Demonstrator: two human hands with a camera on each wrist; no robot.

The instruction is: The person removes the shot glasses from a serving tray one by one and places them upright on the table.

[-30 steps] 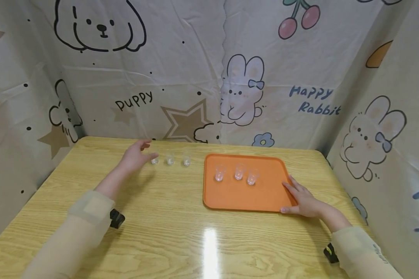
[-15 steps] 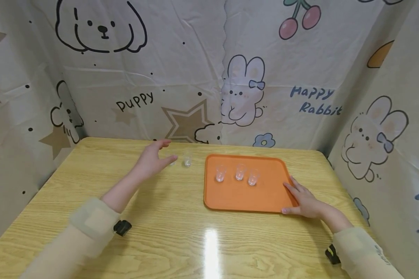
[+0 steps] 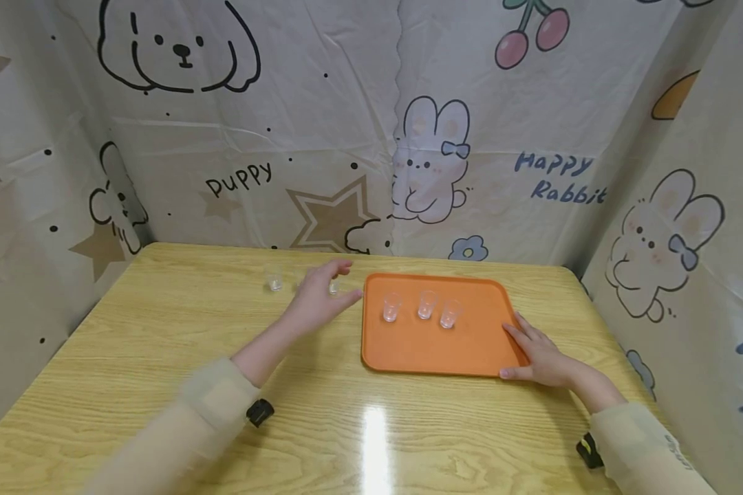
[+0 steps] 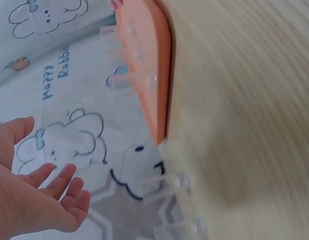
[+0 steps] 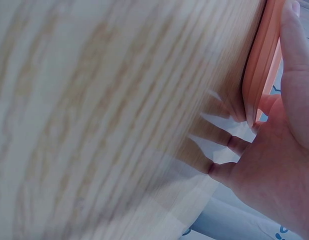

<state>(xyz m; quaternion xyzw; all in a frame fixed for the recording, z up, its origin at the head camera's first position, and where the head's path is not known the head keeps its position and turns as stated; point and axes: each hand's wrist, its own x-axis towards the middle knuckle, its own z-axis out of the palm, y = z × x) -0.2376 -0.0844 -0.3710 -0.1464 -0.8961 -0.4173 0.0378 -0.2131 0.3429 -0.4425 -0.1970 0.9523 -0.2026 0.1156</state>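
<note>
My left hand [image 3: 317, 300] hovers over the table, left of the orange tray [image 3: 433, 352], with its thumb and fingers apart and nothing between them. Behind it, two small clear glasses are partly covered; one glass [image 3: 333, 289] shows between thumb and fingers. A third glass [image 3: 275, 280] stands upright farther left. On the tray, three similar glasses stand upright: a left one [image 3: 391, 309], a middle one [image 3: 426, 306] and a right one [image 3: 449, 316]. My right hand [image 3: 541, 357] rests at the tray's near right corner, thumb at the front edge, fingers spread along the right side.
The wood-grain table [image 3: 309, 433] reaches back to a printed cloth [image 3: 322, 137] that hangs behind and at both sides. A bright light reflection lies on the tabletop in front of the tray. A dark wrist device [image 3: 260, 412] sits at my left sleeve.
My left hand has moved right, from beside the leftmost glass on the table, past the row, to near the tray's left edge. The glasses and my right hand stay where they were.
</note>
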